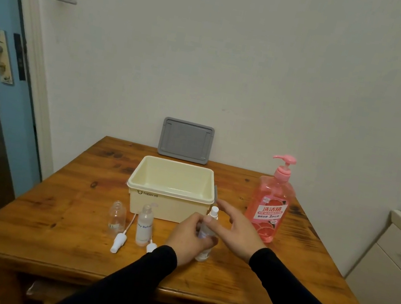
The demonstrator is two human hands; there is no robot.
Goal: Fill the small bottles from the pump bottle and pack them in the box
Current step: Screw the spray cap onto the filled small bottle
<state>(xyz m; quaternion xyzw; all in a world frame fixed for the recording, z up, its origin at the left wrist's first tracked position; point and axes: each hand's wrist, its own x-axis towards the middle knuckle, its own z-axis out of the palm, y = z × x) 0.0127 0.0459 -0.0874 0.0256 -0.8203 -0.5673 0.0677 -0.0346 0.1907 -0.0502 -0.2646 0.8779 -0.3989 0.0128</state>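
Wooden table (57, 207) stands against a pale wall; landmark for all positions is the cream box (171, 189), open and sitting mid-table.

Grip: your left hand (188, 240) is curled around the body of a small spray bottle (206, 235), upright just in front of the box's right front corner, base apparently on the table. Its white spray cap is on and shows above your fingers. Your right hand (239, 228) hovers just right of that bottle, fingers spread and fairly straight, holding nothing; whether the thumb touches the cap cannot be told.

Other small bottles: a clear uncapped bottle (116, 217) stands in front of the box's left front corner. A frosted uncapped bottle (144, 226) stands just right of it. Two loose white spray heads (118, 241) lie on the table in front of these; the second is half hidden by your left sleeve.

Pump bottle (272, 201), pink, stands right of the box, beyond your right hand.

Writing: box front reads "happy", the rest is blurred. The frosted bottle shows partial lettering, roughly "Belu". The pump bottle label carries Chinese characters and a "3".

Gray lid (186, 140) leans on the wall behind the box.

Room: bare tabletop lies left of the box and along the near edge.
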